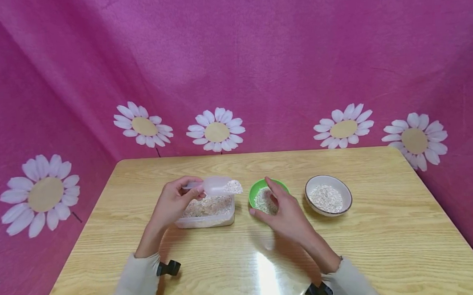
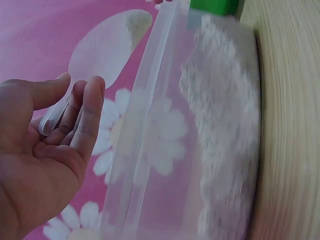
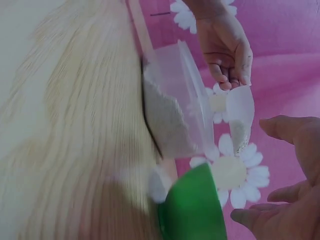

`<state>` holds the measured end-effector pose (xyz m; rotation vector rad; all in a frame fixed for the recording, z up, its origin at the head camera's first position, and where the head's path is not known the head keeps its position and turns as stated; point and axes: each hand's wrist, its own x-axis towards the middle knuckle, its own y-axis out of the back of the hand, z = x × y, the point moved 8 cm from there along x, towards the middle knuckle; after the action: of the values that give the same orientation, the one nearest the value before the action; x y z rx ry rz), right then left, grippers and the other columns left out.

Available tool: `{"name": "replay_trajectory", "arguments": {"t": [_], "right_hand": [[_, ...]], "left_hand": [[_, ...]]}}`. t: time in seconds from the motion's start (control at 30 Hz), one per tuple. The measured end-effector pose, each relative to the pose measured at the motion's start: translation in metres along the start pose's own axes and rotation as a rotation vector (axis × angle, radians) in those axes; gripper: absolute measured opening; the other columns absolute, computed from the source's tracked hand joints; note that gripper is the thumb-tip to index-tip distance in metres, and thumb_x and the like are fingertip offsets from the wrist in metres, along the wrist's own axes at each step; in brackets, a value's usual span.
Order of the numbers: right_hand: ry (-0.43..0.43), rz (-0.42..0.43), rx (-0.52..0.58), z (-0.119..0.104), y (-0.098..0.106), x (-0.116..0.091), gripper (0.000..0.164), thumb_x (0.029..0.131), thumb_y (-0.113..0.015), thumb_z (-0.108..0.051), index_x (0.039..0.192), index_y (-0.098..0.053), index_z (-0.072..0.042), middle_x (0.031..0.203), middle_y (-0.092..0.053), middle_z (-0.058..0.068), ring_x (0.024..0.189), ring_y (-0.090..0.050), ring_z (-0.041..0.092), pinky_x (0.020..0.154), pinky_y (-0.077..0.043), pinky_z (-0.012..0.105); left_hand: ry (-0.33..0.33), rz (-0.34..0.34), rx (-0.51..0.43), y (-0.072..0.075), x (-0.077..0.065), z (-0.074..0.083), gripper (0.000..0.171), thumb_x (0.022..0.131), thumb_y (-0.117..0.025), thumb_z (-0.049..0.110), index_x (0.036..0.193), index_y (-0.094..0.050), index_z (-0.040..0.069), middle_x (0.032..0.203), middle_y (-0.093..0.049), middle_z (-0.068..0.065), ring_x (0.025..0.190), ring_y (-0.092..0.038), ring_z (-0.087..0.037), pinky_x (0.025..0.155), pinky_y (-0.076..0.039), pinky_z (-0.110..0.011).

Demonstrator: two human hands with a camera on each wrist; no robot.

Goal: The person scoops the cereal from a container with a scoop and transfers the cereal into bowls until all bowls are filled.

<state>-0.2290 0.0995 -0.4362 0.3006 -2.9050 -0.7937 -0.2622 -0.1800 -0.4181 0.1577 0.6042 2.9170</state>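
My left hand (image 1: 174,203) pinches the handle of a translucent scoop (image 1: 215,185) between thumb and fingers. Pale flakes like oats (image 1: 233,187) lie at the scoop's tip. The scoop hangs above a clear plastic container (image 1: 206,221) partly filled with the same flakes, its tip pointing towards a green bowl (image 1: 255,190). Over that bowl, which also holds flakes, my right hand (image 1: 291,216) spreads its thumb and fingers about the rim. In the right wrist view those fingers (image 3: 285,131) stand apart from the bowl's side.
A white bowl (image 1: 344,205) with a dark rim and flakes inside stands to the right of the green one. All of it sits on a wooden table (image 1: 385,229). Behind the table's far edge hangs a pink cloth (image 1: 273,74) with daisies.
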Motion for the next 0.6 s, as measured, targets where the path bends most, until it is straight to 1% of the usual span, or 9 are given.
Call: {"name": "replay_trajectory", "arguments": {"t": [0.07,0.13,0.27,0.37,0.43,0.5,0.57,0.6], "right_hand": [[0.003,0.018,-0.018,0.006,0.008,-0.002,0.097,0.091,-0.087,-0.025,0.166,-0.032,0.0,0.171,-0.036,0.023,0.149,-0.052,0.041,0.119,-0.046,0.045],[0.008,0.03,-0.026,0.012,0.016,-0.004,0.095,0.092,-0.086,-0.024,0.166,-0.032,0.002,0.172,-0.035,0.024,0.151,-0.049,0.042,0.119,-0.046,0.046],[-0.004,0.042,-0.014,0.021,0.028,-0.008,0.094,0.094,-0.085,-0.022,0.166,-0.03,0.004,0.173,-0.032,0.024,0.157,-0.039,0.043,0.118,-0.046,0.045],[-0.02,0.054,-0.016,0.026,0.036,-0.011,0.096,0.094,-0.085,-0.022,0.166,-0.029,0.003,0.174,-0.031,0.024,0.159,-0.036,0.042,0.119,-0.045,0.045],[-0.022,0.064,-0.025,0.029,0.041,-0.013,0.096,0.093,-0.086,-0.022,0.166,-0.029,0.003,0.173,-0.031,0.024,0.158,-0.037,0.044,0.12,-0.044,0.046],[-0.026,0.077,-0.041,0.031,0.048,-0.015,0.096,0.094,-0.086,-0.024,0.167,-0.029,0.002,0.173,-0.032,0.024,0.155,-0.042,0.046,0.119,-0.045,0.048],[-0.026,0.092,-0.073,0.033,0.055,-0.017,0.096,0.094,-0.085,-0.027,0.167,-0.03,0.001,0.172,-0.034,0.024,0.15,-0.048,0.048,0.119,-0.045,0.053],[-0.03,0.098,-0.089,0.034,0.059,-0.019,0.096,0.094,-0.085,-0.028,0.167,-0.03,0.0,0.172,-0.035,0.024,0.148,-0.05,0.049,0.119,-0.046,0.054]], "left_hand": [[-0.001,-0.011,-0.009,-0.011,0.005,0.003,0.022,0.107,-0.066,0.007,0.125,-0.071,-0.002,0.098,-0.079,-0.019,0.088,-0.078,-0.023,0.065,-0.052,-0.023],[-0.007,-0.019,-0.021,-0.022,0.01,0.007,0.021,0.106,-0.068,0.009,0.124,-0.073,0.0,0.098,-0.08,-0.018,0.088,-0.078,-0.025,0.064,-0.053,-0.024],[-0.032,-0.042,-0.041,-0.042,0.019,0.014,0.021,0.104,-0.071,0.011,0.122,-0.074,0.001,0.098,-0.08,-0.017,0.087,-0.078,-0.023,0.073,-0.061,-0.033],[-0.039,-0.059,-0.059,-0.056,0.024,0.017,0.02,0.104,-0.072,0.012,0.121,-0.074,0.002,0.098,-0.08,-0.016,0.087,-0.078,-0.019,0.078,-0.064,-0.039],[-0.041,-0.069,-0.076,-0.066,0.028,0.019,0.02,0.104,-0.071,0.012,0.121,-0.074,0.002,0.098,-0.081,-0.017,0.089,-0.079,-0.023,0.081,-0.065,-0.042],[-0.045,-0.081,-0.1,-0.075,0.031,0.021,0.019,0.104,-0.071,0.011,0.12,-0.074,0.001,0.098,-0.081,-0.018,0.092,-0.08,-0.033,0.084,-0.065,-0.044],[-0.057,-0.091,-0.121,-0.084,0.034,0.025,0.019,0.104,-0.071,0.009,0.12,-0.074,0.0,0.098,-0.08,-0.02,0.095,-0.079,-0.041,0.087,-0.065,-0.05],[-0.062,-0.096,-0.131,-0.089,0.036,0.028,0.019,0.104,-0.071,0.008,0.12,-0.073,-0.001,0.099,-0.08,-0.021,0.096,-0.078,-0.045,0.088,-0.065,-0.05]]}}
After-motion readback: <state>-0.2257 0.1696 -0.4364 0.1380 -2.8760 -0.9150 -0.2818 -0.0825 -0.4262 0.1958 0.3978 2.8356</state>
